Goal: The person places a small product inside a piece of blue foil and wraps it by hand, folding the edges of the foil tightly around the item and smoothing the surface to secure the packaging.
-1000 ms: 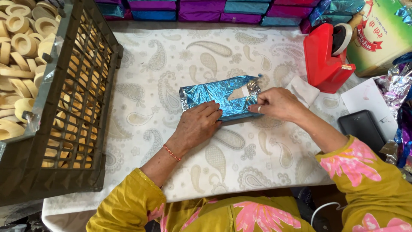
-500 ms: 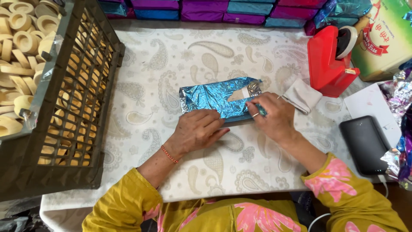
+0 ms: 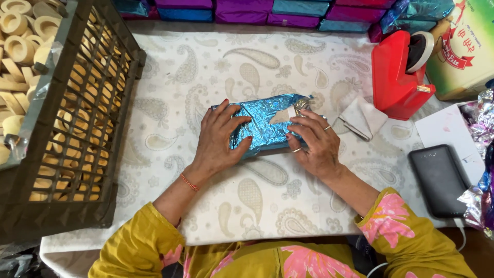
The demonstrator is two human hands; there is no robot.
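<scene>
A flat box wrapped in shiny blue foil (image 3: 265, 123) lies on the paisley tablecloth (image 3: 170, 108) in the middle of the table. My left hand (image 3: 218, 139) presses flat on the box's left end, fingers spread over the foil. My right hand (image 3: 314, 141) rests on the right end, its fingertips beside a pale patch where the foil does not meet. Both hands hold the parcel down against the table.
A dark plastic crate (image 3: 77, 118) full of pale ring-shaped pieces stands at the left. A red tape dispenser (image 3: 399, 77) and a folded white cloth (image 3: 360, 118) sit at the right, with a black power bank (image 3: 440, 180). Wrapped blue and purple boxes (image 3: 257, 10) line the far edge.
Both hands have moved up onto the blue parcel, the left from below it to its left end. The right hand has shifted from the lower right corner to the top face.
</scene>
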